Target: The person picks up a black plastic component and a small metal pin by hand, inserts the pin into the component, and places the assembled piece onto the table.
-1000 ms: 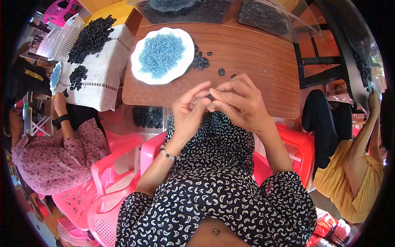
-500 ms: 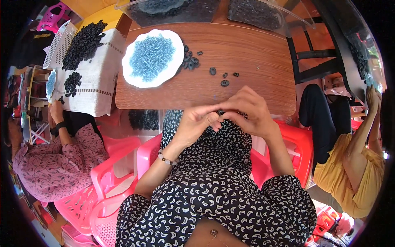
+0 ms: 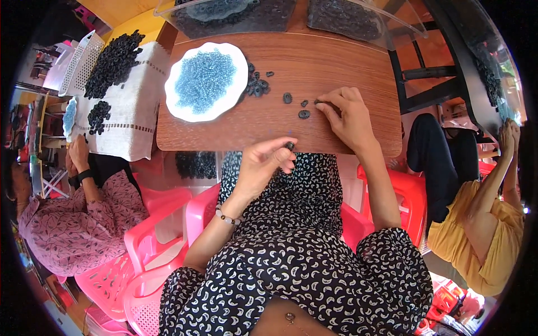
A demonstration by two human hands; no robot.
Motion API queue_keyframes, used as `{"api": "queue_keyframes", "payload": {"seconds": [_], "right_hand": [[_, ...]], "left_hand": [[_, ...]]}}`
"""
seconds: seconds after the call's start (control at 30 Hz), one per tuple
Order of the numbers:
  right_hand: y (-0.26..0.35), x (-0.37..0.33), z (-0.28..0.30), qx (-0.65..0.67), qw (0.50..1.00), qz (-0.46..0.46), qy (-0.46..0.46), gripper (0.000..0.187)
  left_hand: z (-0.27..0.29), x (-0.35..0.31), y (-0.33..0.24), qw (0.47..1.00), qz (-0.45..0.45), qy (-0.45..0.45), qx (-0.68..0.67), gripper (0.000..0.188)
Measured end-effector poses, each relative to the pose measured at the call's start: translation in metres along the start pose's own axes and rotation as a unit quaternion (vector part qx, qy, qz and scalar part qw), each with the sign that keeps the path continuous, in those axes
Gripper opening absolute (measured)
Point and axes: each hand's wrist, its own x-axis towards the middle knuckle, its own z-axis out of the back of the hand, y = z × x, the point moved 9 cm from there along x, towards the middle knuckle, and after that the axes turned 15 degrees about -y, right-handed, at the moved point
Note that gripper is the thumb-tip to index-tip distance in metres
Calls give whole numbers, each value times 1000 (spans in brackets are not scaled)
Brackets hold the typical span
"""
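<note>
My left hand (image 3: 262,163) pinches a small black part (image 3: 290,145) between thumb and fingers, just off the table's near edge. Over the table, my right hand (image 3: 348,116) has thumb and forefinger closed at a tiny black piece (image 3: 317,102), mostly covered by the fingertips. Beside those fingers lie a small black piece (image 3: 304,103) and an oval black ring (image 3: 304,114). Another black ring (image 3: 287,98) sits slightly farther left. A cluster of black rings (image 3: 258,87) rests against a white scalloped plate (image 3: 241,89) heaped with small translucent blue pieces (image 3: 204,78).
Clear bins (image 3: 235,19) of black parts stand along the far edge of the brown table (image 3: 358,67). At left, a co-worker (image 3: 84,224) sits by a cloth-covered table (image 3: 140,95) with black parts and a white basket (image 3: 81,64). Another co-worker (image 3: 476,235) works at right.
My hands have come apart. The right hand moved forward and right onto the table, closing at a tiny black piece there; the left stayed near the table edge with its black part.
</note>
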Motion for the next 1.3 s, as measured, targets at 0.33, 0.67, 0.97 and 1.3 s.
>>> {"api": "queue_keyframes", "payload": {"seconds": [0.33, 0.67, 0.97, 1.3], "right_hand": [[-1, 4, -9, 15, 999, -40, 28, 11], [-4, 2, -6, 42, 998, -42, -7, 12], [-12, -12, 1, 178, 957, -226, 22, 16], [52, -34, 8, 440, 829, -330, 98, 16]], "left_hand": [[3, 0, -2, 999, -16, -22, 20, 28], [3, -3, -2, 999, -19, -37, 15, 28], [-2, -6, -12, 997, -56, -38, 29, 28], [-12, -14, -47, 983, -167, -43, 65, 26]]}}
